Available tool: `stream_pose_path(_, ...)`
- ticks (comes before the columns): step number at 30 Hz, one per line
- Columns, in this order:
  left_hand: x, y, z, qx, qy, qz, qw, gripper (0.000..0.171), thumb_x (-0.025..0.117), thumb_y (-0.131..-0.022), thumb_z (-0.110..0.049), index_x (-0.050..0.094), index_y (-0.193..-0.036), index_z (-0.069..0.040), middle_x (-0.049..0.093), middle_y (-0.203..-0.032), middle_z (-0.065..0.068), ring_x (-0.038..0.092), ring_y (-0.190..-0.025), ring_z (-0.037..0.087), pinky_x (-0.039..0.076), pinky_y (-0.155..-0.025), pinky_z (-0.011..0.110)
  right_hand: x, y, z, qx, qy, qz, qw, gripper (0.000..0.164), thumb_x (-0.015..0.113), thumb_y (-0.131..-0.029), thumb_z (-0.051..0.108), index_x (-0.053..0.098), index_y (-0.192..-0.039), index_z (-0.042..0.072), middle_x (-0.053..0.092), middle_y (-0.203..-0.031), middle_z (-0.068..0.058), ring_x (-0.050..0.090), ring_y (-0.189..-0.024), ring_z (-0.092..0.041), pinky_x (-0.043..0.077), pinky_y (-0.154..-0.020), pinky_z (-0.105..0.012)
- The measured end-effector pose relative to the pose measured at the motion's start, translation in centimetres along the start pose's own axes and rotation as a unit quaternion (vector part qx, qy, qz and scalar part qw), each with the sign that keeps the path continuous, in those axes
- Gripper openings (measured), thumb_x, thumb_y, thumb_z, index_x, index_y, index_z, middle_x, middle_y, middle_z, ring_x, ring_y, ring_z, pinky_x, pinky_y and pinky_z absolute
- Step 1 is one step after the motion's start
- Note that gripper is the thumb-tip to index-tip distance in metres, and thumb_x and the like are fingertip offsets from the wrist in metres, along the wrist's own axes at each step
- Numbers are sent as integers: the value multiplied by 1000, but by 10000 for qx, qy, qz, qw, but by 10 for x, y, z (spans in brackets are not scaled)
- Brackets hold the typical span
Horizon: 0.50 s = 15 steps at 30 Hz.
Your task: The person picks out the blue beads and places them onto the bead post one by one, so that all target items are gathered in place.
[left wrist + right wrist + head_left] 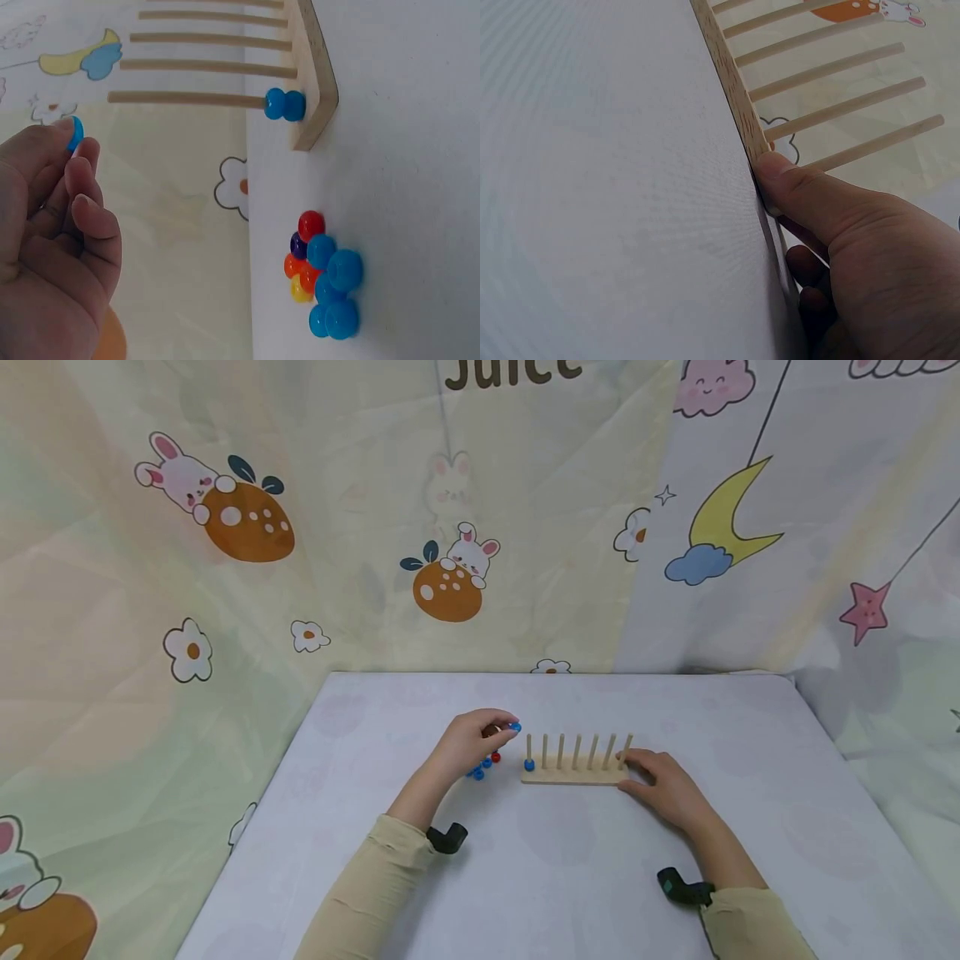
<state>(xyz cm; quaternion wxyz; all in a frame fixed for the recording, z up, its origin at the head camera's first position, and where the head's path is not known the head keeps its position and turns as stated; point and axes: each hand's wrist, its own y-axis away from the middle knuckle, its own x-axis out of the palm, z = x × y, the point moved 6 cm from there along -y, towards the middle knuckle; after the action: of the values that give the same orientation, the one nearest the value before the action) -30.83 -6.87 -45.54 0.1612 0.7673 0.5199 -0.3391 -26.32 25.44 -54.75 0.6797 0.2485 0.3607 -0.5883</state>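
My left hand (472,742) pinches a blue bead (515,727) between thumb and fingertips, up beside the top of the leftmost peg (187,99). Two blue beads (275,104) sit stacked at the bottom of that peg, against the wooden base (573,776). Several more upright pegs stand in a row along the base with no beads on them. At the base's right end, my right hand (663,785) grips the wood, thumb on the front edge and fingers behind; in the right wrist view the thumb (780,174) presses on the corner.
Loose beads lie in a cluster on the white table (585,877), below and beside the left hand: several blue beads (344,270), a red bead (311,225), a dark purple one, orange ones and a yellow bead (301,291). A printed curtain (345,527) hangs behind the table.
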Motion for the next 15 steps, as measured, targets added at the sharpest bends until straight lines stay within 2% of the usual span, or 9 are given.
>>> stream_pose_path(5,6,-3,-6,168,-79,54,9998,25,65,-95,-39,69,-118,-27,68,-100,-12,60,-85,7,52,-70,24,0,0,0,2,9,-17,10000,53,71,-90,36,58,-135,11,54,-143,-16,46,-129,-39,35,-106,-60)
stream_pose_path(15,14,-5,-8,225,23,174,9996,24,65,-96,-36,69,-118,-26,66,-94,-11,59,-68,9,51,-56,26,-1,-1,0,1,50,41,10000,53,70,-91,38,57,-136,12,53,-144,-16,45,-129,-40,35,-105,-61)
